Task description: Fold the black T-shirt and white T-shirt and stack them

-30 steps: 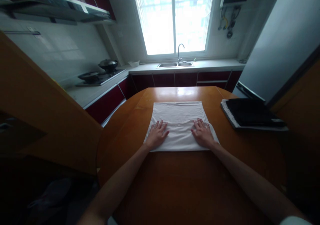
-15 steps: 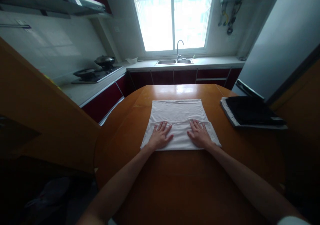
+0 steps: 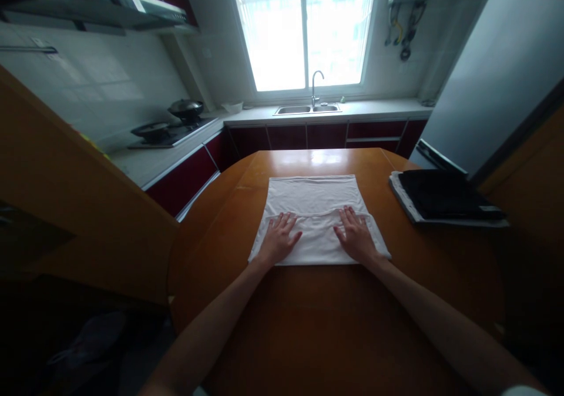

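Observation:
A white folded cloth garment [image 3: 315,195] lies on the wooden table [image 3: 282,319], its near part doubled back over the rest so that a fold edge runs across the middle. My left hand [image 3: 278,238] rests flat on the left side of that folded part, fingers spread and pointing away from me. On the right side, my right hand [image 3: 355,235] also lies flat with its fingers apart, the fingertips at the fold edge. Neither hand grips the fabric. What kind of garment it is cannot be made out.
A stack of folded dark and light clothes [image 3: 440,195] sits at the table's right side. Beyond the table are a counter with a sink [image 3: 294,110], a stove [image 3: 176,133] with pans, and a fridge [image 3: 484,73] at the right.
My hands have slid slightly apart on the cloth, the left a little to the left and the right a little to the right. The cloth keeps its shape.

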`<state>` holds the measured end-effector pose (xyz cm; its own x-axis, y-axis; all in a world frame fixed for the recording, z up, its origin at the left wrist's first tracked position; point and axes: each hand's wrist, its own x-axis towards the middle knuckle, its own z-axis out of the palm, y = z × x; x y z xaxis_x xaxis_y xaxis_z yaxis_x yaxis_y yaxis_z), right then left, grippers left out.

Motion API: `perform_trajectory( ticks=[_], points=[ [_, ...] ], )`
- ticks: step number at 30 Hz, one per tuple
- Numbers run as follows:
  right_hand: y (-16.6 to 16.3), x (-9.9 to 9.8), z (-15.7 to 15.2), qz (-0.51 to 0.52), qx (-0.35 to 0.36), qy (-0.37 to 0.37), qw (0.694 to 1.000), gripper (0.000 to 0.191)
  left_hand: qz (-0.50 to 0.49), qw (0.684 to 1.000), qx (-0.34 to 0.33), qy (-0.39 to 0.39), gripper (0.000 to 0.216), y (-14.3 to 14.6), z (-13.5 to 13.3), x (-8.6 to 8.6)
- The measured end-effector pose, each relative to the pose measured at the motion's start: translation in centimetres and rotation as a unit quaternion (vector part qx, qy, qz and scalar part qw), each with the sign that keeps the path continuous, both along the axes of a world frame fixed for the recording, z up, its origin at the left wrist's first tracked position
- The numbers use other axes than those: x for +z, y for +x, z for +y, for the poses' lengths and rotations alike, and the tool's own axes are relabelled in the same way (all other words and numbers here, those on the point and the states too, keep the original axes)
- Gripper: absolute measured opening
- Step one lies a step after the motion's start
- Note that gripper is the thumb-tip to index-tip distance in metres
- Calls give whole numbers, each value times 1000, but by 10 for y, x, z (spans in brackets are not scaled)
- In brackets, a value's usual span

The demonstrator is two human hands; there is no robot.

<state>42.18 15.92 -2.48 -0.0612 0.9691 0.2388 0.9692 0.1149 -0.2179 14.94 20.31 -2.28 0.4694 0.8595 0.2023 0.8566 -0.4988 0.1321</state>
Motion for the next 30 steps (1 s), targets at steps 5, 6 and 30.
perform_trajectory(
  ticks=[5, 6, 30],
  points=[
    [10, -9, 3, -21, -53, -34, 998, 63, 15, 998, 45, -28, 57, -5, 3, -3],
    [11, -10, 4, -18, -52, -35, 998, 62, 5, 999, 44, -28, 56, -7, 4, -3],
    [118, 2, 30, 432, -157, -108, 882, 10, -197, 975, 103, 24, 45, -62, 48, -14]
  ],
)
